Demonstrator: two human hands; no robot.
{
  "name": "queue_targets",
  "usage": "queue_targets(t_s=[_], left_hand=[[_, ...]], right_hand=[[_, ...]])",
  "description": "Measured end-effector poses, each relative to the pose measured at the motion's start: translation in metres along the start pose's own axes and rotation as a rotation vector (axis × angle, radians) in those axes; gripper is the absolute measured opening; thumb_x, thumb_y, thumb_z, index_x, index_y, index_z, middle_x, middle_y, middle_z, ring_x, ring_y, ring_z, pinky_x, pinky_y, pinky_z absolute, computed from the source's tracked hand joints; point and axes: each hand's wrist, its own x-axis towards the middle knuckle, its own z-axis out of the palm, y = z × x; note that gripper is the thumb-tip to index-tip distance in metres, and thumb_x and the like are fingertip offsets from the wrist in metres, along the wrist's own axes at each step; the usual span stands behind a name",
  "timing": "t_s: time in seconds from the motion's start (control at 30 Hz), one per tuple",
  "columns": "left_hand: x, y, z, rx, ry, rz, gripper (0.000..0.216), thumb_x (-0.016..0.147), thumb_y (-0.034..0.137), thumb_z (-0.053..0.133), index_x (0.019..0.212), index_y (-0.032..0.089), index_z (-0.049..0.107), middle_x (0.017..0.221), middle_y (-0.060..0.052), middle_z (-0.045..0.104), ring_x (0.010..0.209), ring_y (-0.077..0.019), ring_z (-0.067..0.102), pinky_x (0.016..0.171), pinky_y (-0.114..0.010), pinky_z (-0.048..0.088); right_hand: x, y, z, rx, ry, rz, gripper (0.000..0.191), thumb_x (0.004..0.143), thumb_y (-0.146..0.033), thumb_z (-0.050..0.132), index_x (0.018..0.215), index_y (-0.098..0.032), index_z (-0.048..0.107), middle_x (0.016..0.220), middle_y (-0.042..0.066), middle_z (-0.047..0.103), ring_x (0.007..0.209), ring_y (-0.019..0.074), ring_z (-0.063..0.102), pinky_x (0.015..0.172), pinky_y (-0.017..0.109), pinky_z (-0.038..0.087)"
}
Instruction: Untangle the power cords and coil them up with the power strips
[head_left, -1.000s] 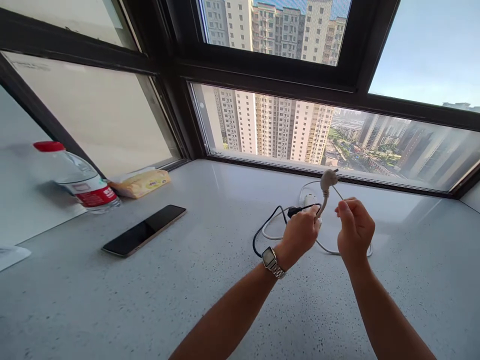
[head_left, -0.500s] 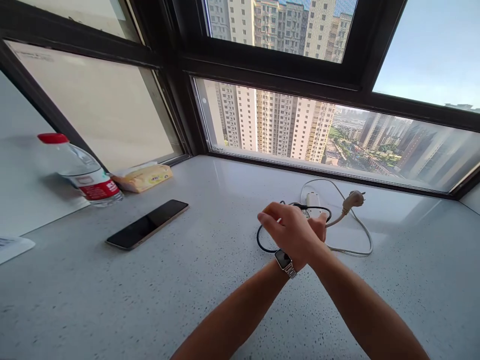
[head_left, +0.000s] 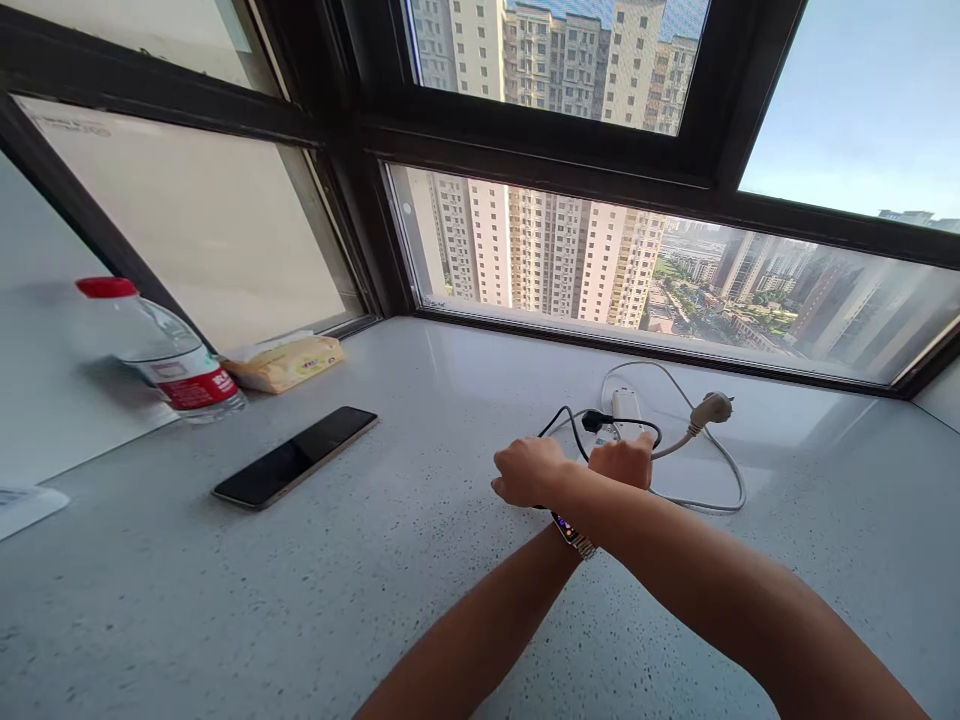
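Head view: two cables are counted on the speckled counter (head_left: pixel 390 600), one black (head_left: pixel 564 428) and one white (head_left: pixel 720 470), along with one white power strip (head_left: pixel 624 408), one grey plug (head_left: pixel 711 408), one phone (head_left: pixel 295 457), one water bottle (head_left: pixel 161 348) and one tissue pack (head_left: pixel 289 361). Two bare forearms are seen crossed over the counter. The right hand (head_left: pixel 529 472) is carried across to the left side, knuckles up, with the fingers curled into a loose fist just beside the loop of the black cable; whether anything is pinched inside it cannot be told. The left hand (head_left: pixel 621 462) is partly hidden behind the right forearm, with a wristwatch (head_left: pixel 571 532) showing beneath it; its fingers are bent down over the black cable in front of the power strip, but the grip itself is covered, so it cannot be told whether it is closed on the cable. The white cable is laid in a wide loop to the right of both hands, ending in the grey plug, which is propped off the counter near the window frame (head_left: pixel 675 350). The phone is laid face up well to the left, with the bottle and the tissue pack beyond it.
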Motion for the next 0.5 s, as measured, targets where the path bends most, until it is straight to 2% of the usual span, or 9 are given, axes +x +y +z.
queue_targets(t_s=[0.17,0.3,0.5], left_hand=[[0.002,-0.002,-0.001,-0.013,0.012,-0.009,0.025,0.088,0.016,0.043,0.104,0.017,0.061,0.079,-0.014,0.069,0.081,-0.0302,0.069,0.066,-0.035,0.048],[0.002,-0.002,0.0,-0.055,0.023,-0.02,0.022,0.088,0.017,0.045,0.103,0.017,0.061,0.082,-0.014,0.069,0.083,-0.0294,0.068,0.07,-0.036,0.048],[0.002,-0.005,-0.003,-0.246,0.051,-0.069,0.022,0.088,0.019,0.045,0.102,0.017,0.063,0.084,-0.015,0.068,0.09,-0.0316,0.065,0.078,-0.042,0.046]], right_hand=[[-0.015,0.0,-0.005,-0.162,0.071,-0.092,0.017,0.091,-0.019,0.055,0.098,-0.01,0.068,0.106,0.017,0.068,0.101,0.0264,0.062,0.083,0.039,0.05],[-0.024,-0.003,-0.005,-0.3,0.18,-0.181,0.018,0.093,-0.019,0.051,0.098,-0.011,0.067,0.1,0.013,0.068,0.093,0.0236,0.061,0.079,0.036,0.048],[-0.037,-0.005,-0.001,-0.213,0.415,-0.203,0.027,0.097,-0.025,0.043,0.09,-0.014,0.066,0.091,0.009,0.066,0.087,0.0221,0.059,0.074,0.036,0.046]])
